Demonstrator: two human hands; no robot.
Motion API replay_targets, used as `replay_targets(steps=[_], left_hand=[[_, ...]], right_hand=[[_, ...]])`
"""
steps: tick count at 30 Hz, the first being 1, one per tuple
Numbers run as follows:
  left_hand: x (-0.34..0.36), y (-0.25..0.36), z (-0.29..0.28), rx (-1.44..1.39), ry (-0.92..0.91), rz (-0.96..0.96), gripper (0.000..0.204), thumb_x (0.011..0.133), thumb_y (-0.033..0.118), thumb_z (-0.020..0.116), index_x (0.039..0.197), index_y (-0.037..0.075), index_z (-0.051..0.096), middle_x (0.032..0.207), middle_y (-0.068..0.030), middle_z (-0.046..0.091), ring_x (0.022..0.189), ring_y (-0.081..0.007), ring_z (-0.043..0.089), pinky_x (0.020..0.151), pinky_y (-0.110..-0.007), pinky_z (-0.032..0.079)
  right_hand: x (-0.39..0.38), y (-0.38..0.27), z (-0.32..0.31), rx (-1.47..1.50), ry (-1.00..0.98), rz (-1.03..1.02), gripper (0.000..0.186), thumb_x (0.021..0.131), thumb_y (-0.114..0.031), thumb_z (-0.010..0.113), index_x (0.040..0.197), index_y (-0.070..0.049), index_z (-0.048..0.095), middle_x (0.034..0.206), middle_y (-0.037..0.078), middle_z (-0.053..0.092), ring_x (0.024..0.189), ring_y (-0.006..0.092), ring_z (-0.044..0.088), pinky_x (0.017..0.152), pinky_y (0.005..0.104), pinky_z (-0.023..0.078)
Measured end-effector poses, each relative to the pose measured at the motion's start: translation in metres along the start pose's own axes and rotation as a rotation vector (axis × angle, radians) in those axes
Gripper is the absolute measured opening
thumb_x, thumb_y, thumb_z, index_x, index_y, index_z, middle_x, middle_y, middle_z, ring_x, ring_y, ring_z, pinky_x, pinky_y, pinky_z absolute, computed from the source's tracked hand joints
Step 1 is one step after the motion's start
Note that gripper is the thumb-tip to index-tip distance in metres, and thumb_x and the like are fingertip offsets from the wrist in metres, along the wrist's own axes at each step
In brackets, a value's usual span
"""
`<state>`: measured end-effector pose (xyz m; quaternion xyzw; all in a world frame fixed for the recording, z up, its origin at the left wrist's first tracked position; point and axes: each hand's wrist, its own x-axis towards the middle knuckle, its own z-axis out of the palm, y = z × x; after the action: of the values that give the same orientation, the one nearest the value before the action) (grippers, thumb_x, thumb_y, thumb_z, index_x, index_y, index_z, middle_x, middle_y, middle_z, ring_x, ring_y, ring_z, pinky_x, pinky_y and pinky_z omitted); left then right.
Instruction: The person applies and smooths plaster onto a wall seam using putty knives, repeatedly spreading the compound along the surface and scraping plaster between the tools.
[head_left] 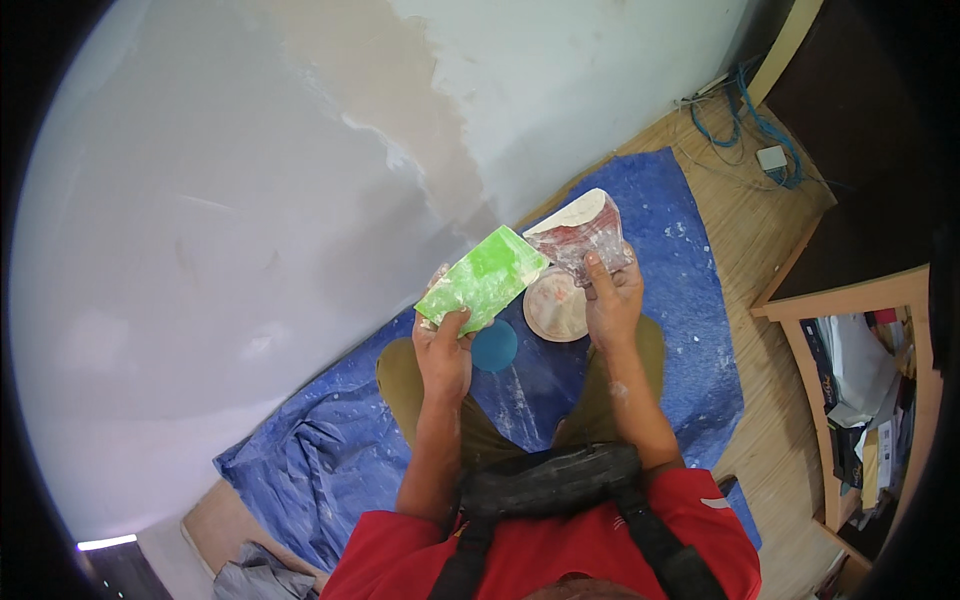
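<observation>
My left hand [443,345] grips a green rectangular plastic spreader [492,268], smeared with white paste, with the thumb on its face. In my right hand [612,305] is a dusty maroon spreader [575,240] with white paste along its top edge; the two tools meet or nearly meet. Below them sit a round whitish tub or lid [555,312] and a blue disc [493,347], between my bent knees, on a blue tarp [683,300].
A patched wall [220,200] rises along the left. Blue cables [775,140] and a small white box [772,158] lie on the wooden floor [760,400] at back right. A wooden shelf unit [818,410] holding folders stands at right. Grey cloth [260,580] lies at lower left.
</observation>
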<state>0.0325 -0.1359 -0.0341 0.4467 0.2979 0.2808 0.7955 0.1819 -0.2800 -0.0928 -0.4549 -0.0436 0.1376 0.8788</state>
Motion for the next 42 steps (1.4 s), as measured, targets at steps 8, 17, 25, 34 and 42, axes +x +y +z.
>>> replay_targets(steps=[8,17,25,34,42], left_hand=[[-0.028,-0.018,-0.003,-0.004,0.064,0.02,0.058,0.092,-0.002,0.051,0.148,-0.003,0.038,0.131,-0.0172,0.058,0.107,-0.0288,0.064,0.085,-0.041,0.055],[-0.018,-0.02,-0.037,-0.005,-0.002,-0.056,0.058,0.094,0.002,0.048,0.15,0.001,0.036,0.133,-0.0173,0.056,0.11,-0.0285,0.062,0.082,-0.039,0.052],[-0.01,-0.019,-0.047,-0.114,-0.052,-0.034,0.061,0.089,0.001,0.049,0.148,-0.003,0.036,0.137,-0.0194,0.054,0.121,-0.0318,0.06,0.095,-0.042,0.053],[-0.014,-0.018,-0.067,-0.289,-0.097,-0.063,0.06,0.088,0.001,0.049,0.146,-0.004,0.038,0.139,-0.0182,0.054,0.124,-0.032,0.059,0.102,-0.044,0.051],[-0.009,-0.044,-0.089,-0.047,0.026,0.086,0.042,0.1,0.001,0.056,0.139,-0.007,0.047,0.134,-0.0177,0.057,0.124,-0.0295,0.058,0.107,-0.043,0.049]], right_hand=[[-0.028,-0.005,-0.025,-0.206,-0.119,-0.016,0.025,0.098,-0.008,0.067,0.121,0.001,0.065,0.111,0.007,0.07,0.1,0.0127,0.065,0.088,0.0281,0.051],[-0.049,0.015,-0.011,-0.464,-0.36,-0.258,0.03,0.096,0.004,0.06,0.125,0.002,0.068,0.124,0.014,0.07,0.116,0.0216,0.064,0.103,0.033,0.047],[-0.039,0.041,-0.012,-0.586,-0.47,-0.525,0.045,0.081,0.018,0.058,0.121,0.001,0.07,0.125,0.018,0.07,0.123,0.0331,0.064,0.106,0.0412,0.047],[-0.024,0.04,-0.012,-0.961,-0.475,-0.664,0.054,0.073,0.017,0.053,0.12,-0.002,0.071,0.12,0.016,0.072,0.12,0.0383,0.064,0.104,0.0434,0.049],[-0.041,0.038,-0.006,0.155,-0.05,0.41,0.026,0.098,0.002,0.054,0.124,0.002,0.059,0.111,0.011,0.07,0.099,0.0185,0.069,0.086,0.0345,0.058]])
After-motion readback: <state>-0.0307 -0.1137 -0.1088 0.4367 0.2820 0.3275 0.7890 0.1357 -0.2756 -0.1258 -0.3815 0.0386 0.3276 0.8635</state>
